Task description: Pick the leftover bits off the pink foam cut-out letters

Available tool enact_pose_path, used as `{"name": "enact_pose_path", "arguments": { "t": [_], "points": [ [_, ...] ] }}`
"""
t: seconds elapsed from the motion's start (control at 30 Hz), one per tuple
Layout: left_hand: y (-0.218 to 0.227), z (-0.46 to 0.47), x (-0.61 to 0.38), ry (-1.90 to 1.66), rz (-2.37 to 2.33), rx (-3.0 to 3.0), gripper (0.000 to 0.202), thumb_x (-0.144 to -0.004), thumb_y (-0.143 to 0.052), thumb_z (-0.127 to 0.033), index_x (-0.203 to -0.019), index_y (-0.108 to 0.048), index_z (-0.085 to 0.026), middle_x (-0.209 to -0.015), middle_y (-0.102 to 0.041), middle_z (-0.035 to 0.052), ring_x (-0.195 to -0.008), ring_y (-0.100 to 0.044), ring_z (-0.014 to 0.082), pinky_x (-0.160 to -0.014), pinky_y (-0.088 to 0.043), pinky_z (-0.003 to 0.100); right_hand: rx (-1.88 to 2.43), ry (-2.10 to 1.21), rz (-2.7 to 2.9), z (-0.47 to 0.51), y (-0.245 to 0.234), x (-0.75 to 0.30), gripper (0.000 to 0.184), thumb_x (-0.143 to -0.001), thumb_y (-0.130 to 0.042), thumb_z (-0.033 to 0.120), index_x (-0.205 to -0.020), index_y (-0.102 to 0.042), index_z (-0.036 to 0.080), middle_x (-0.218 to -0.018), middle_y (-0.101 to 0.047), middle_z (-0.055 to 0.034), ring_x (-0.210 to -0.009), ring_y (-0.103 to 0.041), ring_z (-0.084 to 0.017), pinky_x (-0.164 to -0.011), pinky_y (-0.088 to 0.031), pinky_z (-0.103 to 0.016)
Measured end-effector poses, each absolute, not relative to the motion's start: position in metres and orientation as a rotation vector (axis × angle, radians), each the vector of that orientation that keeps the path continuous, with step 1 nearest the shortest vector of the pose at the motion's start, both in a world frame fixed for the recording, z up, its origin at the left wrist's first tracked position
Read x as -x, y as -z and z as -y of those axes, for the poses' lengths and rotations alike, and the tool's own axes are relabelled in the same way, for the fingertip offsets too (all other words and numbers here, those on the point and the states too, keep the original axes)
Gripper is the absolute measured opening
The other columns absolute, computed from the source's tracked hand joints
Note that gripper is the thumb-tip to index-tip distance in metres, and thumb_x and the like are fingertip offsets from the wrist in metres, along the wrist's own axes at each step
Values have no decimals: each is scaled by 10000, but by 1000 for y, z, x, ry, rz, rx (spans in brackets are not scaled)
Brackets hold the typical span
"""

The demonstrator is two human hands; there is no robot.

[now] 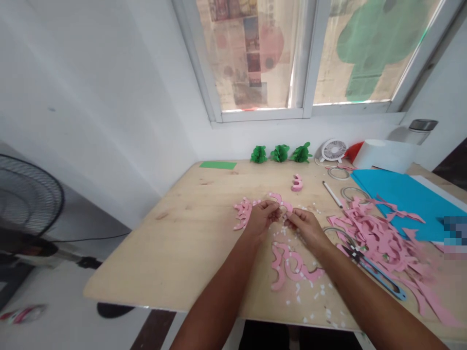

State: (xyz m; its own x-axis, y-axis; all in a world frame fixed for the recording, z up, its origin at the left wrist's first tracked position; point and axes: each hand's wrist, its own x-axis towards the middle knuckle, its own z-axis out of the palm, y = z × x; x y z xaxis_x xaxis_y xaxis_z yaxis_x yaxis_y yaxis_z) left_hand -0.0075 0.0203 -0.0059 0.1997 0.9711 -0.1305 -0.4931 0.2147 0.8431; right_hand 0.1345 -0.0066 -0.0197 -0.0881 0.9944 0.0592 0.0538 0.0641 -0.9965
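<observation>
My left hand and my right hand meet above the wooden table, pinching a curved strip of pink paper between their fingertips. Just left of my left hand lies a small heap of pink cut pieces. Below my hands sits a larger curled pink cutout, ringed by small white paper scraps. A big pile of pink offcuts lies to the right, partly over scissors with blue handles.
A floor fan stands left of the table. Along the back edge are a green paper sheet, several green paper puffs, and a small white fan. A blue paper sheet, a white pen, and wire rings lie back right.
</observation>
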Motion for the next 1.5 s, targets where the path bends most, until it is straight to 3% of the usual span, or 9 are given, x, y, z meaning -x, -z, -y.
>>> {"name": "enact_pose_path", "arguments": {
  "t": [0.13,0.4,0.67,0.9,1.17,1.3,1.4,1.5],
  "points": [
    [4,-20,10,-1174,-782,-786,220,-566,-728,-277,-625,-574,-131,-535,-582,-3,-477,-500,72,-485,-361,201,1110,-1255,1302,5,22,-134,346,-740,-584,488,-637,-597,158,-568,-569,-11,-492,-443,-106,-463,-310,-221],
    [0,-15,10,-1031,-777,-978,184,-592,-701,-261,-624,-577,-129,-526,-573,4,-474,-478,75,-481,-343,206,1085,-1237,1189,6,17,-136,303,-731,-594,437,-607,-572,161,-502,-484,24,-443,-359,-86,-443,-267,-222],
    [2,-16,9,-980,-780,-987,212,-580,-715,-303,-627,-592,-136,-530,-579,8,-486,-500,88,-495,-352,218,1009,-1349,1113,7,16,-135,210,-716,-607,363,-645,-592,166,-550,-537,8,-527,-478,-118,-510,-358,-231],
    [4,-14,5,-1065,-808,-1035,197,-619,-695,-302,-674,-605,-135,-568,-602,15,-505,-512,86,-498,-365,208,953,-1362,1087,8,14,-135,190,-720,-609,336,-633,-588,168,-568,-552,12,-531,-482,-110,-546,-377,-235],
    [6,-14,2,-1123,-907,-1118,208,-614,-683,-305,-706,-591,-143,-550,-593,3,-490,-505,94,-504,-368,215,1073,-1233,1152,6,18,-135,195,-711,-616,340,-654,-609,154,-524,-524,30,-456,-408,-79,-455,-292,-211],
    [4,-9,-3,-1365,-1135,-1352,173,-639,-658,-250,-786,-605,-174,-621,-593,-8,-559,-513,108,-561,-381,225,1154,-1152,1163,5,18,-134,238,-714,-603,379,-636,-596,154,-477,-502,32,-412,-373,-77,-409,-252,-210],
    [1,-5,-5,-1444,-1201,-1644,37,-694,-601,-204,-721,-625,-200,-703,-613,23,-680,-535,147,-645,-390,256,1182,-1103,1184,4,19,-135,246,-719,-589,394,-671,-605,154,-499,-533,15,-423,-399,-89,-404,-265,-209],
    [0,-4,-4,-1438,-1181,-1797,71,-698,-596,-174,-687,-649,-220,-746,-626,50,-783,-535,195,-742,-390,304,1195,-1014,1234,3,21,-136,253,-722,-578,403,-667,-597,157,-514,-526,11,-452,-417,-101,-422,-296,-214]
  ]
}}
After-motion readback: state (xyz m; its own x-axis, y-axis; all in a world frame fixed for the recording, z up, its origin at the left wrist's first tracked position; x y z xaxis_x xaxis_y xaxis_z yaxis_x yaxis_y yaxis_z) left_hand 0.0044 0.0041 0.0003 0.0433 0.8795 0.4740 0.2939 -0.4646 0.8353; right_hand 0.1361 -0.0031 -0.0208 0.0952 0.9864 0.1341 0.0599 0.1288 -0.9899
